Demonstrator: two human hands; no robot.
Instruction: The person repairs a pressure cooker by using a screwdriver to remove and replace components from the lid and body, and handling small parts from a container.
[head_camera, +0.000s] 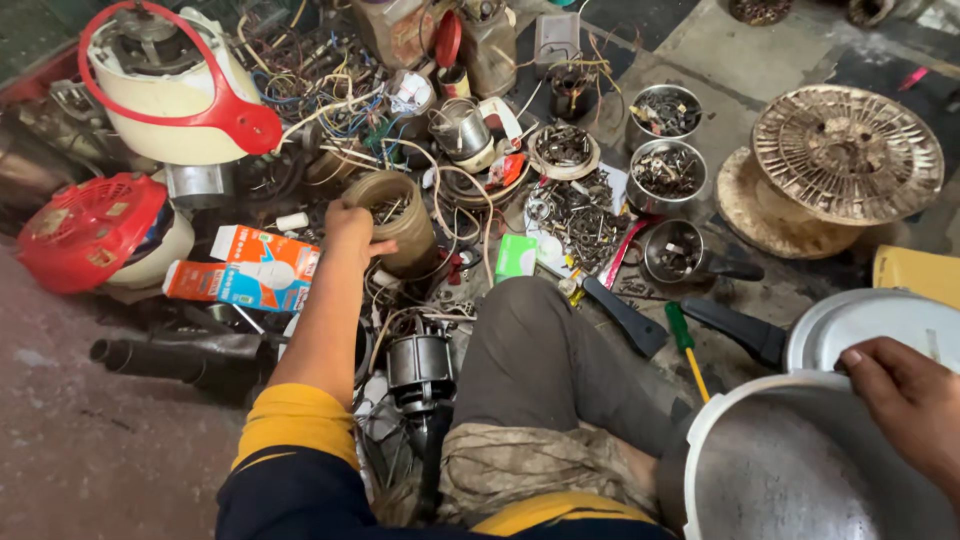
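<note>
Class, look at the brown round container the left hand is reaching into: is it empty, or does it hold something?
Not empty. The open-topped brown container shows a heap of small metal pieces inside, just beside the left hand at its rim.

The left arm is reaching far out ahead, sleeve bunched at the elbow, forearm bare and nearly straight. The left hand is curling its fingers inward, the thumb pointing right. The right hand is lying near, at the right edge, knuckles up, its fingers bending down in a grip, wrist running off to the lower right.
</note>
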